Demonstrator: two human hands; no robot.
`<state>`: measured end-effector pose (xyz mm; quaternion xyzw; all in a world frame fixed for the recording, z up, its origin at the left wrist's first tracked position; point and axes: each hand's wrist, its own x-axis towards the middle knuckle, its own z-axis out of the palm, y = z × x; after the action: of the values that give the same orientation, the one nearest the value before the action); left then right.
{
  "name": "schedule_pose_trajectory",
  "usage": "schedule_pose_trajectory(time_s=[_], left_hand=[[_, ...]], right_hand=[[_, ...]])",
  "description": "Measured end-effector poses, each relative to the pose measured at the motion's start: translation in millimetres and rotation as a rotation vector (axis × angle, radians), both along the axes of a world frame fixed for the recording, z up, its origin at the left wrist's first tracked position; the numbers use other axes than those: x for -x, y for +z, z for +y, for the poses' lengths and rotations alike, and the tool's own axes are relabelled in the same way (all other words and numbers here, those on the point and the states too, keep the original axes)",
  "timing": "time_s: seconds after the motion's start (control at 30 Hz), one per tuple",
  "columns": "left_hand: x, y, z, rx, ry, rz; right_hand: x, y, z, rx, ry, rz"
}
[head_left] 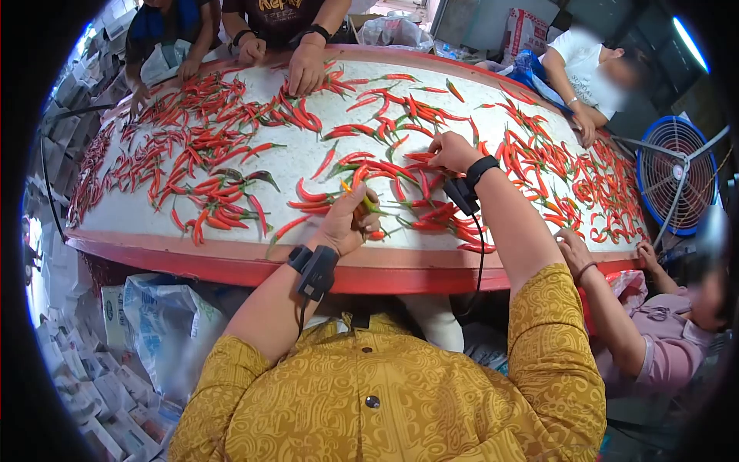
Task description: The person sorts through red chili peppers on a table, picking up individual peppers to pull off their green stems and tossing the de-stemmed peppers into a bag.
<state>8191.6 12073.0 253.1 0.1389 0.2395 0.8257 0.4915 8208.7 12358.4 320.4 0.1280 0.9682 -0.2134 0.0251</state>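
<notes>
My left hand (344, 225) is closed around a few chili peppers (371, 206), with orange and green parts poking out past the thumb. Its knuckles hover over the near side of the white tabletop (300, 162). Farther out to the right, my right hand (456, 152) has its fingers pinched at a red chili pepper (419, 157); the fingertips are partly hidden. Between both hands lies a loose heap of red chilies (377, 167) with green stems. A black device is strapped at each wrist, and a cable hangs from the right one.
Chili piles (208, 146) spread over the left side, with more chilies (600, 185) at right. Co-workers' hands (306, 69) reach in from the far side; another person's hand (573, 250) is near my right elbow. A blue-rimmed fan (677, 175) stands right. A plastic sack (169, 327) sits below left.
</notes>
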Motion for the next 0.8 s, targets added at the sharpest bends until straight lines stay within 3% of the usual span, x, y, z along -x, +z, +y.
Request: schedule_pose_trajectory(time_s=[0.2,0.3,0.33,0.43,0.47,0.53,0.57,0.67,0.73,0.8], left_hand=[[-18.5,8.3,26.6,0.018,0.031,-0.047],[-27.1,11.9,40.8,0.033,0.063,-0.054],[-31.2,13.9,44.4,0.032,0.073,-0.056],[-41.1,18.7,58.1,0.062,0.107,-0.117],[-44.3,19.5,61.6,0.064,0.115,-0.122],[-54.2,31.4,64.4,-0.072,0.056,-0.059],[-63.9,41.6,66.6,-0.025,0.101,-0.034],[-84.0,53.4,75.2,0.175,0.173,0.095],[-104.4,69.0,72.9,0.165,0.235,0.088],[-107.6,58.0,65.6,0.229,0.380,0.027]], right_hand=[[-28.2,4.3,-8.1,0.132,-0.048,0.152],[-43.6,7.4,-18.8,0.315,0.023,0.507],[-50.8,13.0,-30.0,0.317,0.032,0.503],[-79.3,39.9,-56.4,1.188,-0.096,0.376],[-87.5,41.7,-60.2,1.352,-0.103,0.286],[-103.0,36.4,-58.8,1.483,-0.036,0.192],[-110.3,33.9,-59.7,1.516,-0.005,0.181],[-129.5,33.9,-66.9,1.399,-0.035,0.230],[-143.4,41.4,-66.8,1.332,0.036,0.240],[-155.0,41.5,-57.0,0.741,0.261,0.206]])
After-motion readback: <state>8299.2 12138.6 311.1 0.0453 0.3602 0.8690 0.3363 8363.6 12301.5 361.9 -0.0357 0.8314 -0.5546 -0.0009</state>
